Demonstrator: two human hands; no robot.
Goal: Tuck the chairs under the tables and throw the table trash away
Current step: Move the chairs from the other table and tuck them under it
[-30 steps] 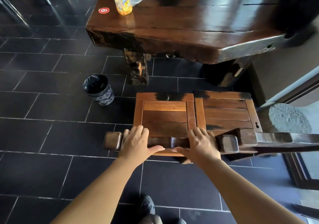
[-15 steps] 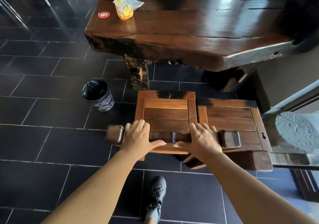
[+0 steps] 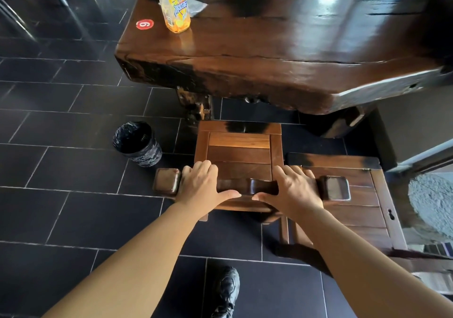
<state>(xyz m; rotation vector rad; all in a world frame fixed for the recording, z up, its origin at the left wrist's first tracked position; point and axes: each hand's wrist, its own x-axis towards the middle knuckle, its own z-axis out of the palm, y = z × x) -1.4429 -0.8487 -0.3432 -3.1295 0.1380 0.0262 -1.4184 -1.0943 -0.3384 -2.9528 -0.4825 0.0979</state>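
Observation:
Both my hands grip the top rail of a brown wooden chair in front of me. My left hand holds the rail near its left end, my right hand near its right end. The chair's seat front reaches the edge of the thick dark wooden table. A second wooden chair stands just to the right, further back from the table. On the table's left end stand a plastic bottle of yellow drink and a crumpled clear wrapper behind it.
A small black-lined trash bin stands on the dark tiled floor left of the chair. A round red sticker marks the table. The table's leg is ahead of the chair. My black shoe is below. A wall and doorway lie right.
The chair in my hands has slid forward toward the table, ahead of the second chair. I have stepped forward with it, so the table looks nearer.

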